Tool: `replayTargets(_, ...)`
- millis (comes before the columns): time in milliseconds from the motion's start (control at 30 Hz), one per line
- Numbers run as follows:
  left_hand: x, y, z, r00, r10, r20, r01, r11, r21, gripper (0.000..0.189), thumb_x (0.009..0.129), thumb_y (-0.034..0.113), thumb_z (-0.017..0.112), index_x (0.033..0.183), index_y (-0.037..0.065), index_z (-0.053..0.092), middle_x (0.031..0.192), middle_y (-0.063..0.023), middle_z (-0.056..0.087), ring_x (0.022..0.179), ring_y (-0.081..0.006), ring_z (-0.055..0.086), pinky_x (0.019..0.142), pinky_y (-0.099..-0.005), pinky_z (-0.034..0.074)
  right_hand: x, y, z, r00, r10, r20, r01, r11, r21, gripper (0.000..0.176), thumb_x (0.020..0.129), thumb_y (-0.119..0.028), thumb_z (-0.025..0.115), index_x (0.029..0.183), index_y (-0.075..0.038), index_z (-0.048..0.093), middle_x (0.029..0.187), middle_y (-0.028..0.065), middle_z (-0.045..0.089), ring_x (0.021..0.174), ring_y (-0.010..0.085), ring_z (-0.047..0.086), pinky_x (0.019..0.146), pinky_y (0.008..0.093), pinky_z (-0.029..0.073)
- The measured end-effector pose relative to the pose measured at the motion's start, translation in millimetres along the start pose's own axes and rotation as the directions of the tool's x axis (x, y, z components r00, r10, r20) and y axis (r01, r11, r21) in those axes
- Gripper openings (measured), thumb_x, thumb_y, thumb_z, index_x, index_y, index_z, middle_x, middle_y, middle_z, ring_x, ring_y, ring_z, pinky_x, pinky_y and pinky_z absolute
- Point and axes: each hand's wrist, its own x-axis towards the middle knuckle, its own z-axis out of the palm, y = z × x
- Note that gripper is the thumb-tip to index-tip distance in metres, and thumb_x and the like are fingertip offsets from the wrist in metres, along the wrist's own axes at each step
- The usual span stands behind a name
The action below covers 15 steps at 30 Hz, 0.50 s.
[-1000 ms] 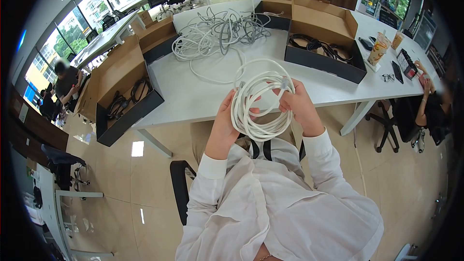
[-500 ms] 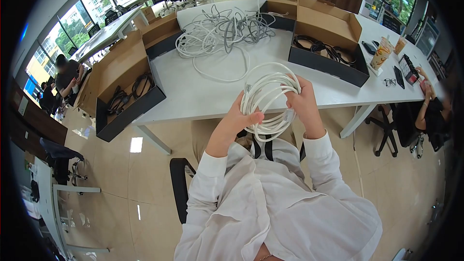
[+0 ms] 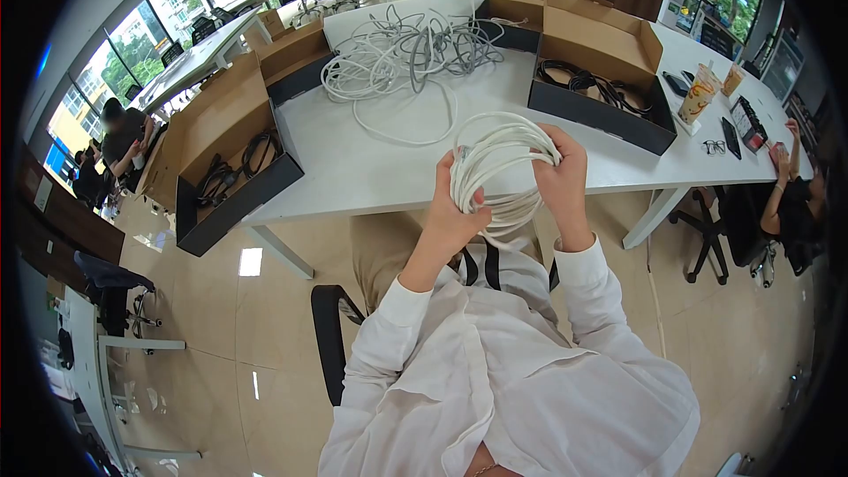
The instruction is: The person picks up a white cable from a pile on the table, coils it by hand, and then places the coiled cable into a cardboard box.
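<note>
A coiled white network cable (image 3: pixel 512 205) is held in front of me at the near edge of the white table (image 3: pixel 327 159). My left hand (image 3: pixel 454 210) is closed round the left side of the loops, its thumb lying across them. On the right side, my right hand (image 3: pixel 564 175) grips the same coil, with its fingers curled behind. Beyond it on the table lies a tangled heap of white and grey cables (image 3: pixel 389 62), with one long loop reaching toward me.
Left of the heap stands an open cardboard box (image 3: pixel 252 199) with black cables; another open box (image 3: pixel 609 122) with black cables is at right. Drink cups (image 3: pixel 699 95), phones and glasses (image 3: pixel 714 147) lie farther right, near another person's hands (image 3: pixel 779 159). A chair armrest (image 3: pixel 329 344) is beside me.
The coil and both hands have shifted slightly right. The coil has turned a little, and its loops sit closer together. At right, the other person's hand has been raised.
</note>
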Motion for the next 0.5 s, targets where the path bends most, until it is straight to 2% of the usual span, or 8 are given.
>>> replayTargets(67,-2,-3,-1,0.991,0.134,-0.009,-0.134,0.990,0.048,0.087,0.071,0.001,0.073,0.142,0.005,0.023,0.100,-0.0069,0.058,0.096,-0.0098,0.057,0.073,-0.0223,0.048,1,-4,-4,0.998,-0.038,-0.048,0.036,0.998,-0.049,0.028,0.076,0.007,0.056,0.102,0.002,0.067,0.083,0.0086,0.069,0.073,0.0102,0.059,0.068,0.0239,0.047)
replayTargets(133,-7,-4,-2,0.993,0.115,0.028,-0.115,0.993,0.035,0.080,0.075,0.001,0.069,0.141,0.005,0.024,0.104,-0.0089,0.061,0.097,-0.0104,0.059,0.072,-0.0207,0.047,7,2,-11,0.992,-0.060,-0.112,0.052,0.996,-0.078,0.028,0.077,0.008,0.055,0.102,0.002,0.067,0.083,0.0087,0.069,0.072,0.0102,0.059,0.068,0.0242,0.047)
replayTargets(200,-16,1,-7,0.992,-0.055,0.110,0.059,0.998,-0.030,0.068,0.082,0.001,0.063,0.141,0.005,0.028,0.106,-0.0099,0.064,0.093,-0.0104,0.061,0.067,-0.0174,0.045,12,4,-21,0.992,-0.026,-0.119,0.017,0.997,-0.081,0.029,0.077,0.008,0.055,0.102,0.002,0.067,0.084,0.0076,0.069,0.074,0.0111,0.060,0.070,0.0232,0.047)
replayTargets(233,-17,10,-10,0.956,-0.200,0.214,0.199,0.980,0.025,0.058,0.085,0.001,0.060,0.137,0.004,0.034,0.101,-0.0094,0.065,0.087,-0.0102,0.061,0.065,-0.0175,0.045,14,6,-23,0.994,0.001,-0.107,-0.007,0.999,-0.050,0.027,0.078,0.007,0.055,0.102,0.002,0.067,0.082,0.0065,0.068,0.071,0.0102,0.058,0.066,0.0231,0.046)
replayTargets(300,-18,38,-14,0.789,-0.474,0.391,0.441,0.880,0.177,0.040,0.090,0.003,0.053,0.130,0.001,0.047,0.091,-0.0084,0.067,0.074,-0.0098,0.062,0.062,-0.0178,0.045,16,11,-27,0.995,0.055,-0.084,-0.055,0.998,0.006,0.025,0.078,0.007,0.057,0.100,0.001,0.068,0.077,0.0042,0.066,0.064,0.0083,0.055,0.060,0.0227,0.045)
replayTargets(333,-21,48,-18,0.794,-0.467,0.390,0.422,0.884,0.201,0.032,0.092,0.004,0.052,0.124,0.000,0.051,0.087,-0.0075,0.068,0.069,-0.0093,0.060,0.060,-0.0180,0.044,18,9,-34,0.983,0.178,-0.032,-0.172,0.974,0.148,0.023,0.079,0.006,0.057,0.099,0.001,0.068,0.074,0.0024,0.062,0.060,0.0069,0.052,0.055,0.0224,0.041)
replayTargets(400,-28,63,-26,0.805,-0.451,0.385,0.381,0.891,0.246,0.022,0.095,0.007,0.049,0.112,-0.001,0.060,0.081,-0.0058,0.068,0.059,-0.0084,0.055,0.057,-0.0186,0.043,24,-1,-51,0.916,0.382,0.121,-0.397,0.826,0.400,0.020,0.080,0.004,0.059,0.098,-0.001,0.068,0.066,-0.0011,0.056,0.052,0.0042,0.044,0.047,0.0217,0.035)
replayTargets(500,-31,57,-37,0.878,-0.276,0.391,0.177,0.946,0.272,0.018,0.093,0.005,0.053,0.103,-0.001,0.066,0.082,-0.0048,0.068,0.056,-0.0117,0.052,0.056,-0.0230,0.044,25,-4,-63,0.887,0.337,0.315,-0.459,0.711,0.533,0.019,0.082,0.002,0.061,0.099,-0.003,0.065,0.057,-0.0051,0.044,0.045,0.0019,0.031,0.041,0.0225,0.023)
